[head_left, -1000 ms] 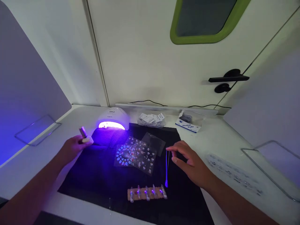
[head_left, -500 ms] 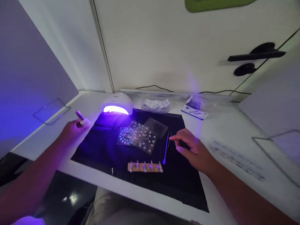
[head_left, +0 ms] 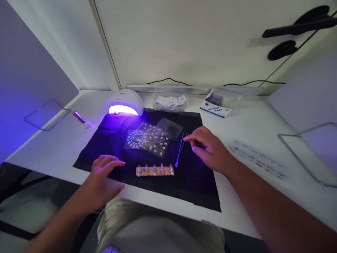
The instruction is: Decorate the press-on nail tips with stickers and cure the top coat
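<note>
I see the tweezers (head_left: 180, 149) lying on the black mat (head_left: 118, 140) near its right edge, long axis running from back to front. My right hand (head_left: 209, 151), open and empty, hovers just beside them; my left hand (head_left: 101, 179), open too, rests at the mat's front edge, farther off.

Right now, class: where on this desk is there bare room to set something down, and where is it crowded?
Free: white desk between black mat and metal frame; mat's near right corner. Crowded: mat's middle, with sticker sheets, tweezers, nail strip, both hands.
</note>
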A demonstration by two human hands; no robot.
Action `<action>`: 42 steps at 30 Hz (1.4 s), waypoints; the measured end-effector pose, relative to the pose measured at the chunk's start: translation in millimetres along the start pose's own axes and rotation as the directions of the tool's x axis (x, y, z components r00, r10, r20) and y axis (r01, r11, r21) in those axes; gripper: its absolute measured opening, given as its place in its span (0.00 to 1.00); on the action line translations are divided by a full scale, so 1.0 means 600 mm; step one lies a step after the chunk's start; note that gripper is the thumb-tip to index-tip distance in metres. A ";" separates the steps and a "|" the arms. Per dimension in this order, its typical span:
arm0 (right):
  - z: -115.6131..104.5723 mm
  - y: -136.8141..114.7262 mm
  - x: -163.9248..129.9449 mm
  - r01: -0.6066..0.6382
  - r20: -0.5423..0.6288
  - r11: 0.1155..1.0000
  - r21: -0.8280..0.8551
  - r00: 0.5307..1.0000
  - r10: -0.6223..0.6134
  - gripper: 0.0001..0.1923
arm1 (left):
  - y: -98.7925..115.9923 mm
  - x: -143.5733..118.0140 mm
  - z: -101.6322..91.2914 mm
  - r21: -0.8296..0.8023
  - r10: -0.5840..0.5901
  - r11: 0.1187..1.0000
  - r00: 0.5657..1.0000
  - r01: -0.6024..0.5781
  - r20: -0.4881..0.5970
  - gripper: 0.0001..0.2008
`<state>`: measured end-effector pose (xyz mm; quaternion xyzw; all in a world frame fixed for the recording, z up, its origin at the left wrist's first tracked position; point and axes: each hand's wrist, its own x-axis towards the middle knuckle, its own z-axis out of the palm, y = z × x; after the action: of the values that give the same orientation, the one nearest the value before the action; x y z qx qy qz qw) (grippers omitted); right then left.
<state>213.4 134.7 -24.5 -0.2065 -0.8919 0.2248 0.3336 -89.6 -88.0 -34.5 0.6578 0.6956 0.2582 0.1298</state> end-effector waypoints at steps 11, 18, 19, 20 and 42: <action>-0.002 -0.004 0.006 -0.069 0.013 0.997 -0.040 0.997 0.070 0.17 | 0.042 0.043 0.055 0.080 0.020 0.996 0.997 -0.026 0.069 0.14; -0.003 -0.001 0.004 -0.082 0.038 0.996 -0.046 0.996 0.083 0.17 | 0.037 0.048 0.053 0.017 0.124 0.992 0.988 -0.126 0.097 0.04; -0.003 0.001 0.004 -0.079 0.041 0.996 -0.044 0.996 0.080 0.17 | 0.033 0.044 0.051 0.003 0.142 0.990 0.986 -0.143 0.091 0.03; -0.002 0.002 0.002 -0.075 0.044 0.996 -0.041 0.996 0.077 0.17 | 0.027 0.040 0.048 -0.008 0.153 0.988 0.985 -0.152 0.078 0.03; -0.016 -0.040 -0.001 -0.020 0.105 0.999 -0.033 0.994 0.023 0.19 | -0.112 0.273 0.004 0.168 -0.391 0.889 0.897 0.426 -0.207 0.16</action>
<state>215.0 117.3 -5.2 -0.2093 -0.9095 0.2247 0.2802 -161.8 73.2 -45.8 0.4820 0.8503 0.2049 0.0528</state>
